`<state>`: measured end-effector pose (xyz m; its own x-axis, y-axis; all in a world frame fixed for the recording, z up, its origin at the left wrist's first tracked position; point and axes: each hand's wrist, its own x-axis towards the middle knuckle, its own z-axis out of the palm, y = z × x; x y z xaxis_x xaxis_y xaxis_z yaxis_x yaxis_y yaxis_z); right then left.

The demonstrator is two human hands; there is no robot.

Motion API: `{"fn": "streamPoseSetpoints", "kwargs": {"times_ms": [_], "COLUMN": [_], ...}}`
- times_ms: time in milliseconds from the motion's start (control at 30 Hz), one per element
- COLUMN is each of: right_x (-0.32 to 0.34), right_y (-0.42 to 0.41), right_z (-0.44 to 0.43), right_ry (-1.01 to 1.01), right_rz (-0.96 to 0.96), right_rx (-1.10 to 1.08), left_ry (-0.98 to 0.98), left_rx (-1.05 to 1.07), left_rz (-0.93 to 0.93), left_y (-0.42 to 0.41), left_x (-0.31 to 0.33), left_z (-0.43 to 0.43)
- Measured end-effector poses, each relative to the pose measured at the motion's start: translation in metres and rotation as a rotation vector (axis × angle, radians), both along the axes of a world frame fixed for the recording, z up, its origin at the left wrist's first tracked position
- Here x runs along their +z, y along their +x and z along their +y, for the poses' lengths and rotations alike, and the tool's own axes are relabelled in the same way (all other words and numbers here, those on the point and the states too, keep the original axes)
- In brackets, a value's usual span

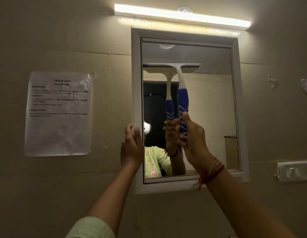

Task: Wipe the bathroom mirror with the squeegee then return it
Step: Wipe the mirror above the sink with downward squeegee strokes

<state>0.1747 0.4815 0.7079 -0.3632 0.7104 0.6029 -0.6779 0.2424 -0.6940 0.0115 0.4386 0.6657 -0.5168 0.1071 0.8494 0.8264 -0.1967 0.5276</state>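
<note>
Leftmost, a printed sheet (58,114) hung taped to the wall. Beside it my left hand (132,146) gripped the mirror's (209,117) white frame (137,100) at its left edge, fingers (128,133) curled round the outside and thumb on the front. My right hand (193,136) was clenched around the blue grip of the squeegee (182,98), held upright with its blade pressed flat across the upper left part of the glass. Above the top edge glowed a light bar (181,15).
</note>
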Motion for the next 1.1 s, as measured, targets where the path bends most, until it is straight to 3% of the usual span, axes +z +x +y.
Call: {"fn": "streamPoseSetpoints", "kwargs": {"times_ms": [167,267,400,667,933,1100], "right_x": [0.009,-0.017,-0.05,-0.019,-0.08,-0.055], "right_y": [-0.005,-0.005,-0.001,-0.003,-0.002,0.002], "right_z": [0.006,0.01,0.013,0.006,-0.003,-0.004], "right_ry": [0.012,-0.004,-0.02,-0.03,-0.132,-0.136], "right_rz": [0.036,-0.012,-0.06,-0.01,-0.057,-0.038], "right_rx": [0.049,0.148,0.122,0.135,0.222,0.178], "left_ry": [-0.024,-0.016,-0.023,-0.021,-0.029,-0.032], "left_rx": [0.007,0.006,0.0,-0.001,-0.008,-0.007], "left_rz": [0.004,0.018,0.008,-0.002,-0.007,-0.005], "left_y": [0.001,0.002,0.001,0.002,0.003,0.005], "left_x": [0.001,0.001,0.001,0.001,0.002,0.002], "left_z": [-0.003,-0.002,-0.001,-0.002,-0.004,-0.004]}}
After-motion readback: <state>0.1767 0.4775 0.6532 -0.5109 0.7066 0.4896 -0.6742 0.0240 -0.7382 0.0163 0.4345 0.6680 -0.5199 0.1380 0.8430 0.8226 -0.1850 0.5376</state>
